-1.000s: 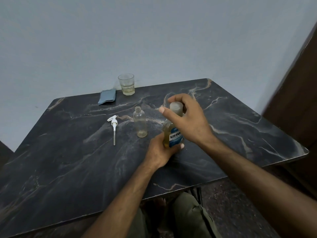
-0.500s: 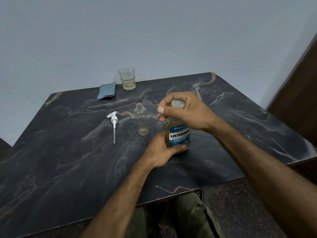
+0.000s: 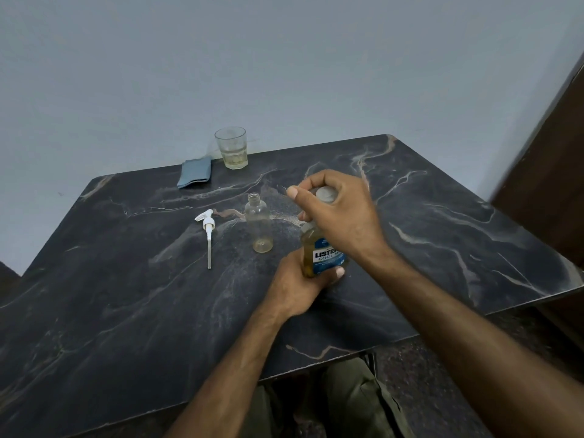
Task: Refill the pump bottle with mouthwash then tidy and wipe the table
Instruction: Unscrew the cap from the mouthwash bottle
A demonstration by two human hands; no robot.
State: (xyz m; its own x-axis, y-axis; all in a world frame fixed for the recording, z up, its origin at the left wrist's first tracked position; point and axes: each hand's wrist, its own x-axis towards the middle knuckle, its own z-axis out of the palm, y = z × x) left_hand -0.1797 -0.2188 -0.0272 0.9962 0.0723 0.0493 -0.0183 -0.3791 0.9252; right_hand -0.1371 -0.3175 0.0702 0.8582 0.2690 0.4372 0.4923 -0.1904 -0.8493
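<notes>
- Head view: left hand (image 3: 298, 284) wraps the lower body of the mouthwash bottle (image 3: 322, 251), thumb across the label. Bottle base looks to be at or just above the desk (image 3: 126, 311); contact is hidden. Probably bracing it against the twist.
- Right hand (image 3: 343, 213) comes over the top, fingers curled round the grey cap (image 3: 327, 195). Reads as unscrewing; can't tell if the cap is loose yet.
- Pump bottle (image 3: 259, 226) stands upright just left of the right hand, neck open, near-empty, apart from both hands. Close enough for a short pour.
- Pump head (image 3: 207, 230) lies flat on the desk, further left of the pump bottle, tube pointing towards the person. Out of the pour path.
- Beyond the hands, at the far edge: folded blue cloth (image 3: 194, 173) and, just beside it, a glass (image 3: 231, 148) with a little pale liquid. Cloth presumably parked for the wipe.
- Refill not started; risk is spill at the narrow neck.
</notes>
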